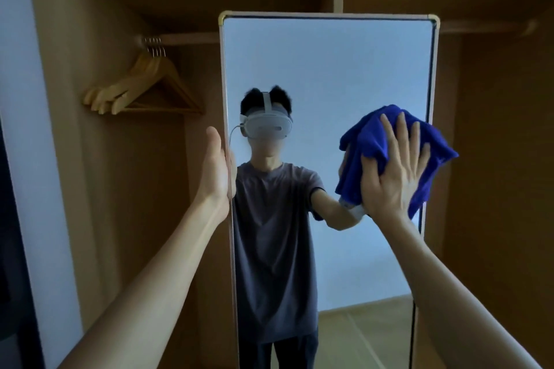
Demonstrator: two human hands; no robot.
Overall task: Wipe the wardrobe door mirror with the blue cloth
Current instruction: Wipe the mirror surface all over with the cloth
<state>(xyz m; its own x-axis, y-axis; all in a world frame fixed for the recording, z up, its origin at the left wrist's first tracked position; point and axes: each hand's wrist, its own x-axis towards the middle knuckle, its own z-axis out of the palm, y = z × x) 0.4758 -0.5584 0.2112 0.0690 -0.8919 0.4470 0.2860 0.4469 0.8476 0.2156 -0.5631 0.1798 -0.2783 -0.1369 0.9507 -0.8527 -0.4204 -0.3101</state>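
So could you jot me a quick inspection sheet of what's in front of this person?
Surface: mirror upright in a pale frame, glass reflecting the person.
Job's things: blue cloth bunched against the glass near the right edge.
Clutter: nothing seen.
Hands: right hand flat, fingers spread, pressing the cloth; left hand gripping the mirror's left edge.
Cables: a thin cable from the headset, seen only in the reflection.
Surroundings: wooden wardrobe interior; wooden hangers on a rail, upper left.
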